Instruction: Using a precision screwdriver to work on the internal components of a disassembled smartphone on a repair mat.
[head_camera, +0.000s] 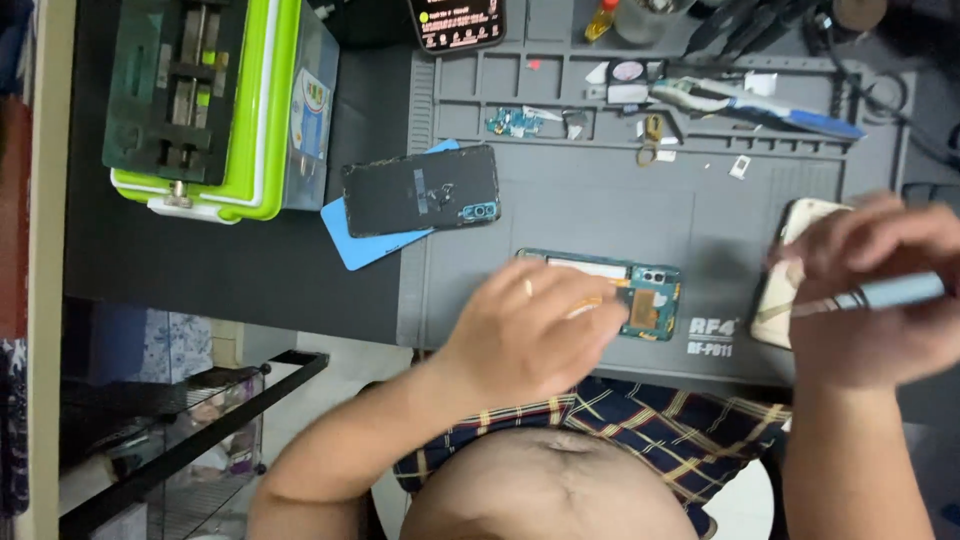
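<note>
An opened phone body (650, 292) with a teal inner frame and exposed parts lies on the grey work mat (600, 200) near its front edge. My left hand (530, 325) rests on top of it, covering most of its left part, a ring on one finger. My right hand (880, 290) is at the right edge of the mat, fingers closed around a thin light-blue tool (890, 292) held level. Under that hand lies a pale phone-shaped part (790, 270), partly hidden.
A black phone back cover (420, 190) lies on a blue card (365, 245). A green and grey clamp device (215, 100) stands at the left. Small circuit parts (515, 122), tweezers (750, 100) and a lit phone (455, 22) sit along the mat's far compartments. A wire rack (180, 440) stands below left.
</note>
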